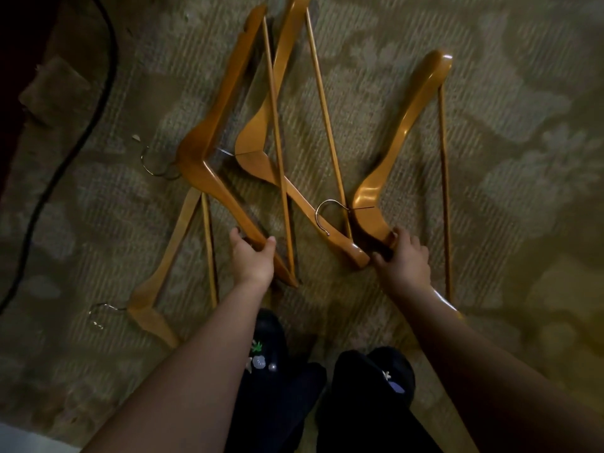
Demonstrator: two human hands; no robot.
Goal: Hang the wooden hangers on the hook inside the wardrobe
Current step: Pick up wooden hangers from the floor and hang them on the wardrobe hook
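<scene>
Several wooden hangers with metal hooks lie on a patterned carpet (490, 142). My left hand (253, 259) grips the near arm of the left-centre hanger (209, 132), thumb and fingers curled round the wood. A middle hanger (261, 158) lies partly under that one's bar. My right hand (403, 256) grips the near arm of the right hanger (402, 132), just past its hook (327, 214). A further hanger (163, 276) lies apart at the lower left, untouched. No wardrobe or hanging hook is in view.
A black cable (98, 93) curves down the left side of the carpet. A dark piece of furniture (19, 60) fills the top-left corner. My dark shoes (271, 348) and trouser legs stand at the bottom centre.
</scene>
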